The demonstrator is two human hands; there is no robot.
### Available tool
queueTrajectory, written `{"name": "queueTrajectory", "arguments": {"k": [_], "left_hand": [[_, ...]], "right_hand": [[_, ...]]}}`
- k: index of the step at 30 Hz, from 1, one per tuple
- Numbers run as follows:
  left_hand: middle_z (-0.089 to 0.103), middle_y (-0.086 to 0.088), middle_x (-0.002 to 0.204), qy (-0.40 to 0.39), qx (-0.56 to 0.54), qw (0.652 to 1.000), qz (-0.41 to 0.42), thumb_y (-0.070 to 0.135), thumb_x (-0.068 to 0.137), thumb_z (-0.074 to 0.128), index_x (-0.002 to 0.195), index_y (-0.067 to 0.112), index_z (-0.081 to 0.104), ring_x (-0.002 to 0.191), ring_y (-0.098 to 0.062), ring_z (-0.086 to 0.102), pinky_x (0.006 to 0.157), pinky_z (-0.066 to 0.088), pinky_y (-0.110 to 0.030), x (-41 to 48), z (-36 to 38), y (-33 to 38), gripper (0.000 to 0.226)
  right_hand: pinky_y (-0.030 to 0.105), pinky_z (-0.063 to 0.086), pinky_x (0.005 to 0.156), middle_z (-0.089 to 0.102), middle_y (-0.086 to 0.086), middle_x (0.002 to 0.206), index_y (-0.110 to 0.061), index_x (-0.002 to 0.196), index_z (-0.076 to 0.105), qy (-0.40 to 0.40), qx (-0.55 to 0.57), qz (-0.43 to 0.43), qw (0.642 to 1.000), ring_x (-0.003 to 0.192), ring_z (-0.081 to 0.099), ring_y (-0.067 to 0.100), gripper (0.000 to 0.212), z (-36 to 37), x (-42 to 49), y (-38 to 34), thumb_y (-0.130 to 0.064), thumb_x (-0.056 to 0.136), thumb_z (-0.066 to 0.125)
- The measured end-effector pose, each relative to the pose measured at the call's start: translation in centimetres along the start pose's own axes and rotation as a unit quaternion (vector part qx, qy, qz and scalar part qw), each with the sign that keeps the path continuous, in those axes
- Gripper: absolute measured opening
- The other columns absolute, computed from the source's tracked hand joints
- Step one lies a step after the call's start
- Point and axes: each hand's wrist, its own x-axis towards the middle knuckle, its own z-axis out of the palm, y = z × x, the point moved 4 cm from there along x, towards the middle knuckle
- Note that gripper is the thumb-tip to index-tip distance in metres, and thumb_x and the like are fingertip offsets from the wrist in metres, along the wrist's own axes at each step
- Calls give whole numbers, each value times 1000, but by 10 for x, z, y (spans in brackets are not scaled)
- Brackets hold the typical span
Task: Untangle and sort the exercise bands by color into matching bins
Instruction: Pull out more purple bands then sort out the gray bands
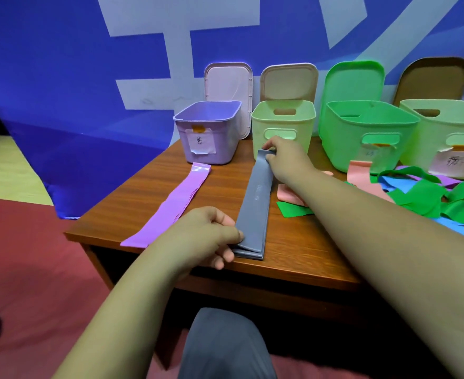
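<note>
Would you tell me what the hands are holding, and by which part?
The stack of grey bands: the left hand pinches its near end, the right hand its far end.

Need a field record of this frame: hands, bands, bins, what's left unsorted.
left hand: grips near end of grey bands
right hand: pinches their far end, by pale green bin
grey bands: flat stack, lengthwise on table
purple bands: flat stack, left of grey, before purple bin
other bins: green bin, pale bin at right; lids propped behind
unsorted: tangle of green, blue, pink, purple bands, right
</note>
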Motion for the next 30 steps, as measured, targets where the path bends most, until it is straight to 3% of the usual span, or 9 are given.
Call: {"name": "queueTrajectory", "arguments": {"k": [5,14,19,22,24,27,30], "left_hand": [[65,-11,60,-17,57,998,10,22,94,76,109,8,63,46,-19,50,47,42,-25,4,-3,-2,24],[66,-10,64,-52,156,986,15,33,90,80,106,16,64,58,-19,58,60,51,-31,5,-6,4,29],[65,-9,66,-40,196,980,12,34,88,82,105,18,64,53,-20,57,57,50,-31,8,-6,8,30],[74,-5,75,-8,229,973,20,42,87,76,100,22,66,59,-19,62,61,54,-33,9,-7,12,26],[76,1,82,43,249,966,48,45,88,74,96,25,68,67,-16,66,65,54,-31,10,-8,21,23],[72,7,81,95,230,962,111,43,93,71,95,24,67,66,-7,63,58,44,-26,15,7,41,19],[70,5,77,79,208,957,185,35,96,70,93,21,69,60,-3,59,55,44,-22,22,40,68,15]], "right_hand": [[35,51,96,68,8,132,-22,129,71,-35,-20,-8,999,118,63,28,29,10,1,1,-15,101,63],[36,49,97,69,11,131,-17,129,72,-72,-66,-40,994,120,60,30,30,21,-6,1,-15,101,62],[38,47,103,59,15,140,-14,138,66,-69,-99,-48,992,125,57,32,35,17,-10,-2,-21,103,62],[37,46,105,54,15,145,-12,142,64,-68,-87,-35,993,126,58,33,39,6,-11,-7,-26,106,61],[35,48,102,61,12,142,-12,137,68,-61,-76,-29,995,125,61,32,34,-11,-12,-12,-22,106,59],[31,47,88,73,6,127,-16,123,76,-53,-71,-29,996,117,66,28,27,-45,-22,-11,-20,104,58],[32,47,81,76,2,111,-21,111,79,-54,-86,-20,995,105,67,25,22,-86,-43,4,-29,103,61]]}}
